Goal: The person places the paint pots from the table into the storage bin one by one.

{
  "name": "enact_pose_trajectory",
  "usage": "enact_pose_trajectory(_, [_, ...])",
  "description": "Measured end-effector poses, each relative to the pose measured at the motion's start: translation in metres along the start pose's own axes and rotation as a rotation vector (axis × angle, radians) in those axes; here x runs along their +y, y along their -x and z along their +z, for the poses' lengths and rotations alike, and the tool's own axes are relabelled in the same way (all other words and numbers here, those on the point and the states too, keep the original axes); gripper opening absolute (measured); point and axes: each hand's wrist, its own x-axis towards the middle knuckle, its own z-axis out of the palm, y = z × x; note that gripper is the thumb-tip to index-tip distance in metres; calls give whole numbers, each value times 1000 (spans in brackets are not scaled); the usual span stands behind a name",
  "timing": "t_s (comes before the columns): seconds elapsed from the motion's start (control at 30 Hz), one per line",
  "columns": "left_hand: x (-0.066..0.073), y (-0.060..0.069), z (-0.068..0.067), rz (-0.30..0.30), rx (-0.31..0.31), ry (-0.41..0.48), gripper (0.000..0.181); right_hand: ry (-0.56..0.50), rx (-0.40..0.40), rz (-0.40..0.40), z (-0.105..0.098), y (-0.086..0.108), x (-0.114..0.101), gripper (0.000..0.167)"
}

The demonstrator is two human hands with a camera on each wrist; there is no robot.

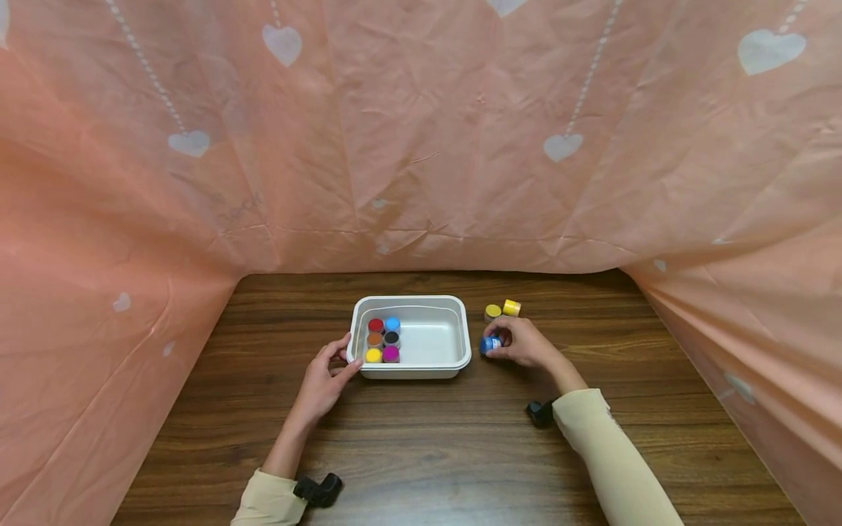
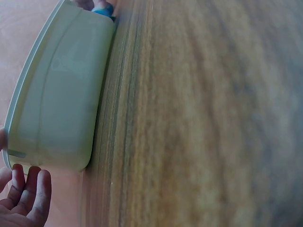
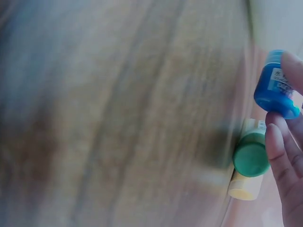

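Observation:
A white plastic tray [image 1: 430, 372] stands on the table with several small paint jars in its left part, among them a red-topped jar [image 1: 376, 326] and a purple-topped jar [image 1: 391, 354]. My left hand [image 1: 324, 380] grips the tray's near left corner, thumb by the front rim and fingers along the left side. Just right of the tray, my right hand [image 1: 526, 343] pinches a small blue paint jar [image 3: 274, 87] between thumb and fingers. In the right wrist view the jar is tilted, and a green jar [image 3: 251, 159] is below it.
Beyond the right hand are a jar with a dull yellow top [image 1: 492, 312] and a bright yellow jar [image 1: 511, 307] on its side. The wooden table [image 1: 421, 438] ends at a pink curtain [image 1: 421, 183] with white hearts at the back and sides.

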Motion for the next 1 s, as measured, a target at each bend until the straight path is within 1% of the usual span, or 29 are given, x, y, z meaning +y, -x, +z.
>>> enact_pose_trajectory(0.13, [0, 0, 0, 3, -2, 2, 60, -44, 39, 3, -4, 1, -2, 31])
enact_pose_trajectory(0.27, [0, 1, 0, 10, -2, 4, 59, -59, 86, -39, -7, 1, -5, 35])
enact_pose_trajectory(0.43, [0, 1, 0, 21, -4, -5, 60, -84, 129, -46, -11, 0, -14, 35])
enact_pose_trajectory(0.63, [1, 2, -2, 21, 3, -11, 60, -115, 144, -58, -12, -4, -33, 38])
enact_pose_trajectory(0.87, [0, 1, -1, 17, 1, -22, 60, -168, 151, -68, -8, -10, -49, 36])
enact_pose_trajectory(0.9, [1, 1, 0, 9, 2, -26, 60, -177, 151, -67, -8, -11, -51, 36])
enact_pose_trajectory(0.93, [5, 2, 0, 0, 1, -24, 60, -191, 151, -67, -8, -12, -54, 36])
enact_pose_trajectory(1.0, [14, 5, -1, 2, -4, -31, 60, -209, 149, -63, -7, -15, -58, 36])
